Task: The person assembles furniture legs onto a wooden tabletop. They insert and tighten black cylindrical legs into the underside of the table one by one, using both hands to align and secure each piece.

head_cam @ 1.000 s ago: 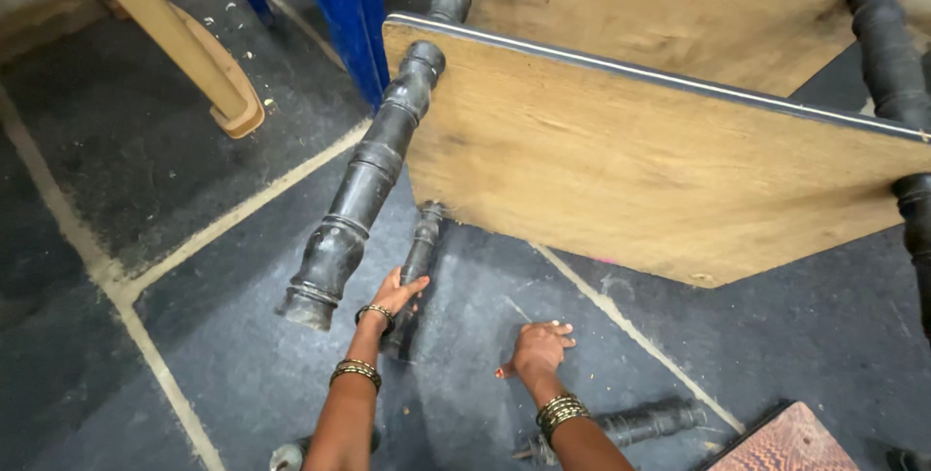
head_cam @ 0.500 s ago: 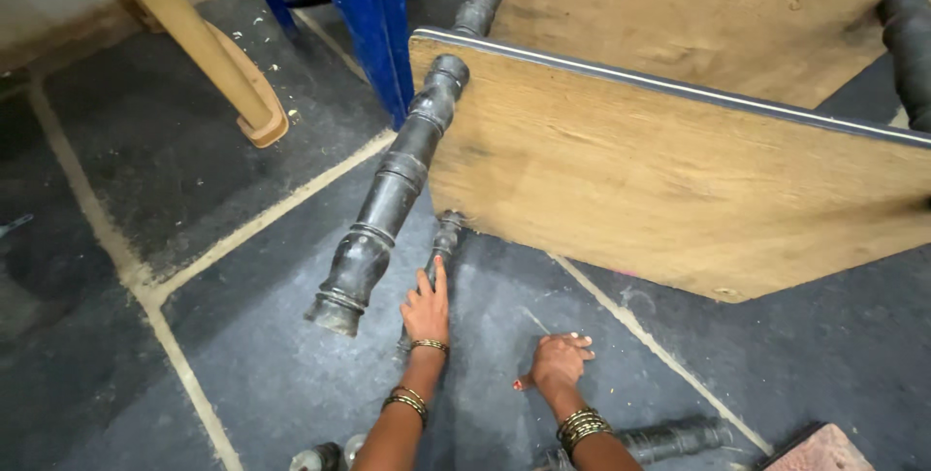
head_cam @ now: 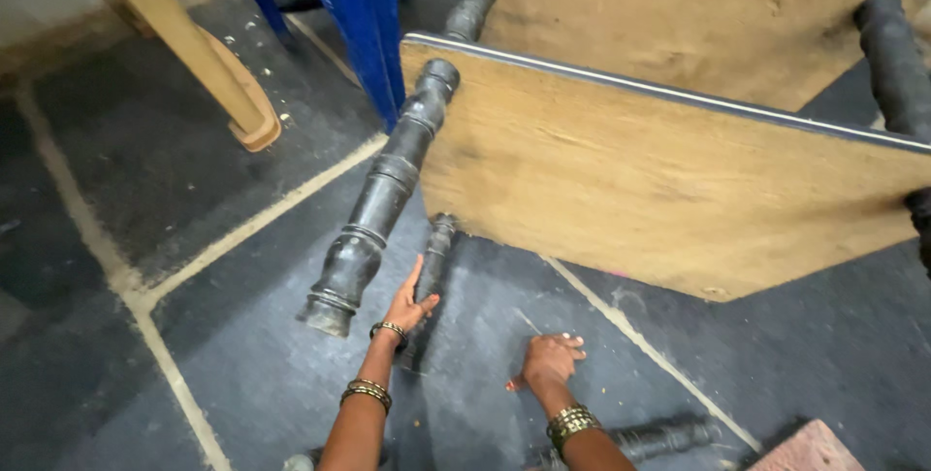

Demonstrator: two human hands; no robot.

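Observation:
A wooden table lies tipped on its side, its bare underside board (head_cam: 659,180) facing me. A dark turned leg (head_cam: 383,199) sticks out from its corner toward me. A second, loose black turned leg (head_cam: 433,267) lies on the floor under the board. My left hand (head_cam: 407,304) reaches forward with fingers closed around that loose leg near its lower part. My right hand (head_cam: 550,359) rests flat on the dark stone floor, fingers spread, holding nothing. Both wrists wear metal bangles.
A third black leg (head_cam: 659,437) lies on the floor by my right forearm. A blue plastic chair leg (head_cam: 373,15) and a pale wooden curved piece (head_cam: 208,68) stand at the back left. Another dark leg (head_cam: 897,64) shows at the right. A pinkish block (head_cam: 805,447) sits bottom right.
My left hand has slid forward along the loose leg and closed on it. The view has moved closer and shifted left. My right hand stays planted on the floor.

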